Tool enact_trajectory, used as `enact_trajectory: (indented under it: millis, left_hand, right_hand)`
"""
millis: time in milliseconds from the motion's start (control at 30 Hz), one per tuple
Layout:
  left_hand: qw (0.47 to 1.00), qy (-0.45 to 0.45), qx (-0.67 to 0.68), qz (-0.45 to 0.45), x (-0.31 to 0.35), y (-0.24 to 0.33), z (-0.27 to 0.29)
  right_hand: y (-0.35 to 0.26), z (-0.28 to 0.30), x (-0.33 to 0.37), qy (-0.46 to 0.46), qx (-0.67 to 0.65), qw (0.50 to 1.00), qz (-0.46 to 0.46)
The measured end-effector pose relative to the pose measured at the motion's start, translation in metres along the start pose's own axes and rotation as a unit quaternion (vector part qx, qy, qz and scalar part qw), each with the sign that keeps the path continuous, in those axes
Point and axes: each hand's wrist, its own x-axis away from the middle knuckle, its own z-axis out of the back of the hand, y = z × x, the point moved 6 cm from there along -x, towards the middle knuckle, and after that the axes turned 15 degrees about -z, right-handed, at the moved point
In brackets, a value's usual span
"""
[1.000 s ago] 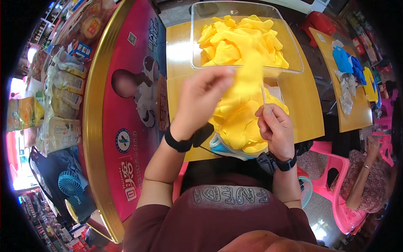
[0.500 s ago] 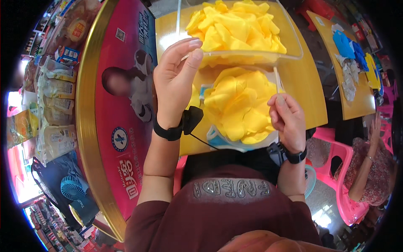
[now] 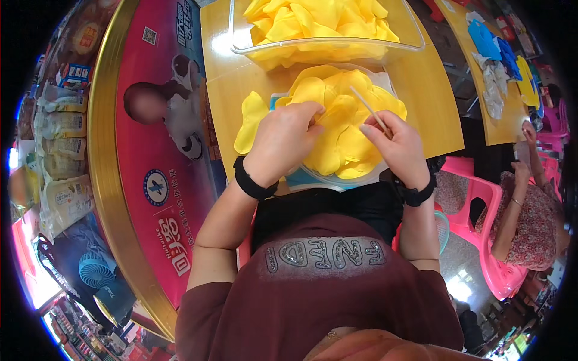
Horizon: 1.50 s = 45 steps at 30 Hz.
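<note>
A round heap of yellow fabric petals (image 3: 337, 141) lies in a shallow clear dish (image 3: 352, 181) in front of me. My left hand (image 3: 288, 141) is closed at the heap's left side, thumb and fingertips pinching one of the petals. Between the fingers of my right hand (image 3: 397, 147) is a thin pale wooden stick (image 3: 368, 105), its tip slanting up and left over the heap. A loose yellow petal (image 3: 250, 123) lies on the table left of the dish. Part of a blue-and-white item (image 3: 298, 178) shows under the dish.
Beyond the heap stands a clear plastic bin (image 3: 325, 41) full of yellow petals on the wooden table (image 3: 430, 114). A pink printed panel with a gold edge (image 3: 103, 180) runs along the left. At right are a pink chair (image 3: 481, 198) and a seated person (image 3: 527, 222).
My left hand has come down from near the bin to the heap's left side. My right hand has moved left and up, tilting the stick over the heap. The view has shifted.
</note>
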Motion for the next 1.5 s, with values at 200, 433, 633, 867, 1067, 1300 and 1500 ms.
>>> enact_trajectory:
  millis: [200,433,633,867,1067,1300,1500]
  left_hand:
    - [0.991,0.063,0.114,0.038,0.004,-0.004,0.003]
    - [0.885,0.179,0.386,0.186,0.016,-0.007,0.005]
    - [0.867,0.213,0.416,0.175,0.019,-0.007,0.0]
    - [0.868,0.217,0.407,0.185,0.016,-0.007,-0.002]
    - [0.867,0.203,0.407,0.201,0.018,-0.013,-0.007]
    - [0.916,0.216,0.292,0.171,0.025,-0.019,0.004]
    - [0.852,0.194,0.456,0.168,0.02,0.003,0.001]
  right_hand:
    - [-0.011,-0.013,0.005,0.013,-0.006,0.999,0.036]
    - [-0.016,-0.022,0.011,-0.043,-0.05,0.998,-0.022]
    - [-0.009,-0.026,0.009,-0.045,-0.185,0.982,-0.007]
    - [-0.008,-0.029,0.009,-0.124,-0.259,0.957,-0.044]
    - [-0.014,-0.028,0.01,-0.09,-0.178,0.98,-0.028]
    - [-0.009,-0.013,0.005,-0.071,-0.265,0.957,-0.089]
    - [-0.016,-0.019,0.008,-0.116,-0.293,0.944,-0.097]
